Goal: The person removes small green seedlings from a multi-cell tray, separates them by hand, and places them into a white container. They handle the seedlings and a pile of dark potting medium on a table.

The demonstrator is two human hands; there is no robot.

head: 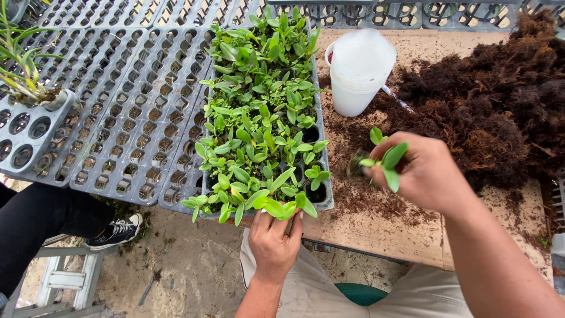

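Pinching a small seedling (384, 159) clear of the surface (376, 229), the right hand (426, 174) is lifting it while the left hand (273, 241) is gripping the seedling tray (325, 197), steadying it.

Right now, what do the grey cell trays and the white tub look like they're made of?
Grey cell trays: probably moulded plastic, matte, with thin, even grid walls. White tub: likely translucent plastic, smooth and slightly cloudy. The tabletop under the dark fibrous potting mix looks like bare wood board.
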